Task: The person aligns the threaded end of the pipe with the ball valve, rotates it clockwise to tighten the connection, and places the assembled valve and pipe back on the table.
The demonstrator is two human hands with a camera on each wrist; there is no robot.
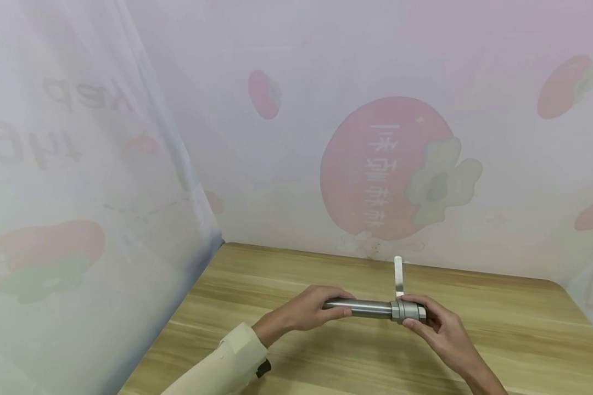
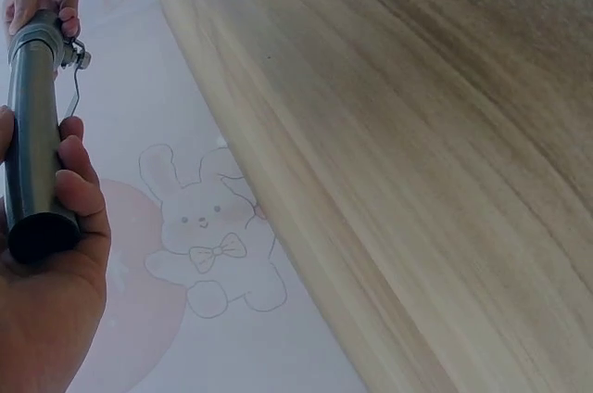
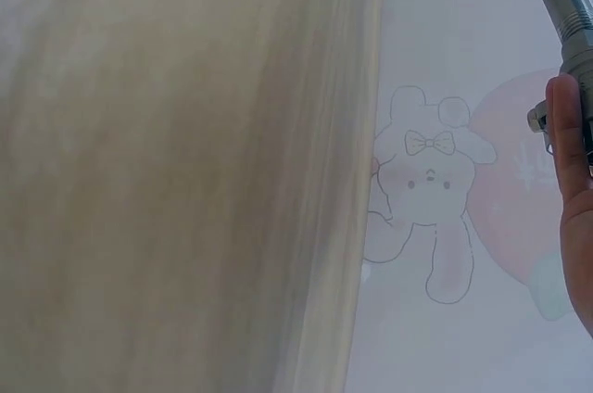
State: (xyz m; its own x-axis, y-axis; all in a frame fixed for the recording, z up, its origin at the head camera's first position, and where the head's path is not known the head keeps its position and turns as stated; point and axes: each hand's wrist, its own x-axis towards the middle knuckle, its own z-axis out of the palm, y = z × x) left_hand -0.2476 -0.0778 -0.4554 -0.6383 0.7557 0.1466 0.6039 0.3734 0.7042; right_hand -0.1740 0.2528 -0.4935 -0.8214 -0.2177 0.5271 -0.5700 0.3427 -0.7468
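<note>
Item: metal pipe (image 1: 358, 307), grey, round, lying level above the wooden table (image 1: 514, 329) and clear of it, near the middle of the table's width. We record it as held at both ends.

Fitting: valve body (image 1: 408, 311), threaded onto the pipe's right end. A flat lever handle (image 1: 398, 277) stands upright from it, pointing away from the table top.

Left hand (image 1: 301, 314): we see the fingers wrapped over the pipe's left end, thumb beneath. The left wrist view confirms it: fingers (image 2: 79, 184) curl round the tube just short of its open dark mouth. A cream sleeve (image 1: 227, 362) with a dark cuff button covers the forearm.

Right hand (image 1: 442, 329): we see it cupping the valve body, fingertips folded over the top and thumb at the near side. In the right wrist view one finger (image 3: 567, 138) lies along the fitting below the pipe's threads; the rest of the hand is out of frame there.

Surroundings: a printed cloth backdrop (image 1: 326, 137) hangs behind and to both sides of the table, pale pink, with red fruit shapes and mirrored lettering. Near its lower hem, an outlined rabbit (image 2: 208, 226) with a bow.
</note>
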